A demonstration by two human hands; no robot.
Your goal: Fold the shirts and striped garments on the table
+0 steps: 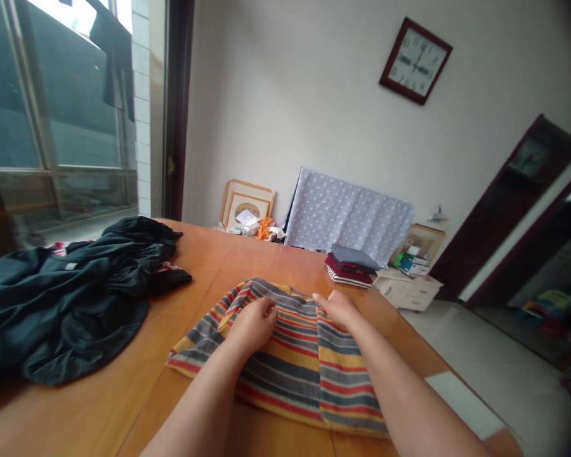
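Note:
A striped shirt (285, 374) in yellow, red and grey lies on the wooden table in front of me, its right side folded inward along a straight edge. My left hand (254, 325) is over its upper left part, fingers curled in on the cloth; the fingertips are partly hidden. At the shirt's far edge, right of the neckline, my right hand (337, 308) pinches the fabric between thumb and fingers. A flap of the left sleeve sticks out beside my left wrist.
Dark clothes (85, 285) lie heaped on the left of the wooden table (209, 254). A folded clothes stack (352, 265) sits at the far right edge. Behind stand a dotted cloth (347, 209), picture frames (247, 198) and a white cabinet (406, 291). A pale sheet (464, 403) is at right.

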